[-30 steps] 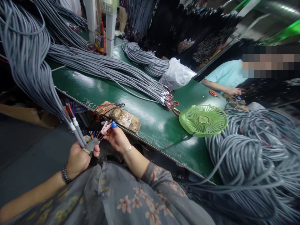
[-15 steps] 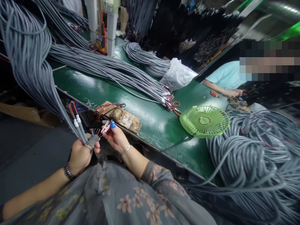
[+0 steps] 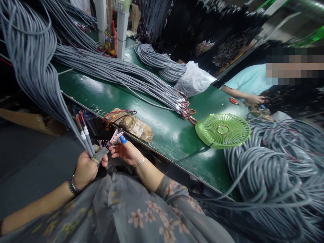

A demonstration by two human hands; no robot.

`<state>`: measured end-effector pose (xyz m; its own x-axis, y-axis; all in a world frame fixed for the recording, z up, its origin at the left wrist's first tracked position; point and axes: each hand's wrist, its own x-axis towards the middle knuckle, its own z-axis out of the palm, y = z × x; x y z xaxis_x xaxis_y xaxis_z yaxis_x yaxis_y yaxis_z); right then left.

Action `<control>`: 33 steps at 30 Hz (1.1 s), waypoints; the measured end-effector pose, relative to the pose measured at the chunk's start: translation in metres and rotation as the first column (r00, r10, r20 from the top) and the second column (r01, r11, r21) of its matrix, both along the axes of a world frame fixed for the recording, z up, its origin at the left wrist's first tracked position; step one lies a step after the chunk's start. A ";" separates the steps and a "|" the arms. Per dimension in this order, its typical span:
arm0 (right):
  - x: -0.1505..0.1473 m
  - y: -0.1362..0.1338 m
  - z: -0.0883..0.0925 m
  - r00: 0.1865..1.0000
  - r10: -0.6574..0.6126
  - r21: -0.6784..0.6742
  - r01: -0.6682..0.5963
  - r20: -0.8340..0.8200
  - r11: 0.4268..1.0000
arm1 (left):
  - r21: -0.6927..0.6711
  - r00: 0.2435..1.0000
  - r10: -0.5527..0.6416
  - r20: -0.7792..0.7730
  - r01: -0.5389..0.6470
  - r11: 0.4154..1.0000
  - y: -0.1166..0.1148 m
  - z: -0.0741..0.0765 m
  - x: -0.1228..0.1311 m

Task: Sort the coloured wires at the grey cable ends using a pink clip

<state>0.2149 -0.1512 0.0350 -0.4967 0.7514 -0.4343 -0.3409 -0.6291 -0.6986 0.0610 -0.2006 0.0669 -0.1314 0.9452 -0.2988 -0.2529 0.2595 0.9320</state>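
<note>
My left hand [image 3: 87,168] is wrapped around a few grey cables [image 3: 88,143]. A taped finger on it presses a cable end, where thin coloured wires [image 3: 102,143] fan out. Beside them stand other cable ends with white sleeves [image 3: 84,132] and red, blue and green wires. A pink clothespin [image 3: 115,136] sits at the tips of the fanned wires; whether it bites on them is hard to see. My right hand [image 3: 128,152], blue tape round its thumb, is just right of the clothespin with its fingers apart.
A worn wooden block [image 3: 138,127] with red and black leads lies at the edge of the green table [image 3: 162,133]. Long grey cable bundles [image 3: 121,76], a green fan [image 3: 222,130], a plastic bag [image 3: 194,79] and heaped cables [image 3: 268,168] surround it. Another person's hands [image 3: 255,100] work at right.
My right thumb and fingers have loosened from the clothespin and moved slightly down and right. The clothespin now stands clear of the thumb. My left hand keeps its hold on the cables.
</note>
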 end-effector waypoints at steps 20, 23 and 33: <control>0.013 -0.013 0.005 0.956 0.110 0.362 -0.207 0.271 0.909 | -0.129 0.872 -0.444 -0.205 0.426 0.895 -0.010 -0.007 -0.015; 0.024 -0.016 0.000 0.955 0.091 0.318 -0.183 0.283 0.930 | -0.127 0.897 -0.406 -0.173 0.388 0.913 -0.015 -0.012 -0.023; 0.007 -0.012 -0.033 0.930 0.057 0.138 -0.114 0.363 0.984 | -0.241 0.968 0.250 0.017 -0.239 0.941 -0.024 -0.005 -0.102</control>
